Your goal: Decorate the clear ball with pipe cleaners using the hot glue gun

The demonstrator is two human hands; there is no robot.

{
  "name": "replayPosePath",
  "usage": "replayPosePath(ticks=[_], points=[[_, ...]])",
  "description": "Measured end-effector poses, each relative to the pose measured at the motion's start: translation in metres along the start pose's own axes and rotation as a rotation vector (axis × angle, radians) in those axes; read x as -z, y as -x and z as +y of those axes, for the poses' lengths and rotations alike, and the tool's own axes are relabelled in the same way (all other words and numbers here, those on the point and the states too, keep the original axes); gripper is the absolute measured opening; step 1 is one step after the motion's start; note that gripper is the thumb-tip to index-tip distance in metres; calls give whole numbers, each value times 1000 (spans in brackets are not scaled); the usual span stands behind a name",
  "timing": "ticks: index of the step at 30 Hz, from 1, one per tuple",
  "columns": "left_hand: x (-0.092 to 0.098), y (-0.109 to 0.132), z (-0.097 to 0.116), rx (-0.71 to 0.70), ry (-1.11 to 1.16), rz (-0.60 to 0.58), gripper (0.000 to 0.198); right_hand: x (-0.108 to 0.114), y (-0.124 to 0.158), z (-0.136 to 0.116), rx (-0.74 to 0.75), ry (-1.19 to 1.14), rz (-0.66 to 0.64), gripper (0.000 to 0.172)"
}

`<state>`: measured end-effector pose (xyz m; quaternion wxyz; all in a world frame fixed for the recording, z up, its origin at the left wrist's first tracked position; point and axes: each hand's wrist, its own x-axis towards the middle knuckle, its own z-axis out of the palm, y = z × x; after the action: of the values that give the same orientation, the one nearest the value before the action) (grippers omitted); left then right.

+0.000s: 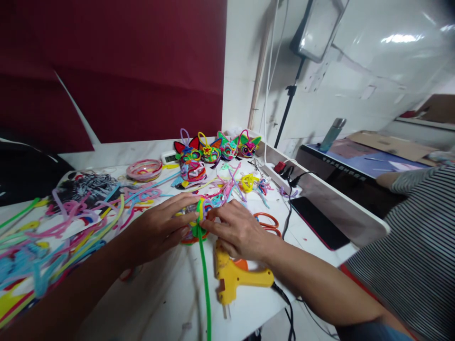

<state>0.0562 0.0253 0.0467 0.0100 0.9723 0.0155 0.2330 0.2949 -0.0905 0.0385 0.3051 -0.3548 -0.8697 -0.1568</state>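
Between my hands is a colourful ball-shaped pipe-cleaner ornament [195, 231], partly covered by my fingers. My left hand [161, 229] is closed around its left side. At its front, my right hand [240, 232] pinches a green pipe cleaner [205, 284], whose long free end hangs down toward the table's near edge. A yellow glue gun [231, 274] lies just below my right hand. Orange-handled scissors [267, 220] lie beyond my right wrist, partly hidden.
Finished cat-head ornaments [229, 148] stand at the back. Loose pipe cleaners [85, 227] cover the left side. A coiled ring of pipe cleaners [144, 169], a phone [320, 223] and a power strip [280, 179] lie around. A person in a striped top [408, 237] is at right.
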Motion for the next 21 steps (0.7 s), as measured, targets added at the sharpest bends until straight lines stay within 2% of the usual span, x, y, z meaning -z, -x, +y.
replayPosePath(ticks=[5,21], points=[[1,-1,1,0,-2,2,43,4,-2,-5,12,39,-63,32],[1,0,1,4,-1,17,41,2,-3,-8,17,29,-57,30]])
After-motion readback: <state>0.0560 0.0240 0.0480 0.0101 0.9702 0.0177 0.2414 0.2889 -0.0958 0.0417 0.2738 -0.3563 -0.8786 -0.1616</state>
